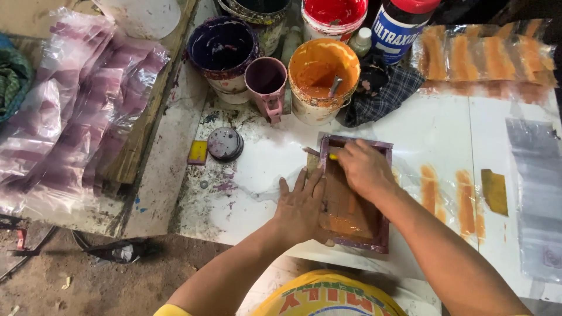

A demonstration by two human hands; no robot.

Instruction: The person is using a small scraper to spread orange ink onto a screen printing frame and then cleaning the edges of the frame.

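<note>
A view from above onto a paint-stained white worktop (257, 175); at far left lies a heap of clear plastic bags (70, 105) printed with purple stripes, resting on a wooden board (149, 117); just right of the board, on the worktop, sit a small yellow block (198, 152) and a round grey lid (225, 144), side by side. Behind them stand paint pots in a row: a purple bucket (223, 50), a pink mug (266, 79) stained purple inside, an orange bucket (324, 79) with a tool handle sticking out, and a red bucket (333, 14) further back; a blue bottle (398, 26) with a red cap stands beside a dark checked cloth (380, 90).

In the middle lies a small screen frame (354, 199) with a purple rim and orange ink across its mesh, flat on a clear bag; the left hand (300, 208) lies flat, fingers spread, pressing the frame's left edge, gripping nothing; the right hand (364, 169) reaches over the frame's upper part, its grip closed around a small squeegee (333, 156), of which only a yellow end shows.

To the right, orange stripes (448, 196) show on a printed bag just beside the frame; a stack of orange-striped bags (486, 55) lies at the back; an olive scrap (495, 191) and a plain clear bag (535, 193) lie at far right.
</note>
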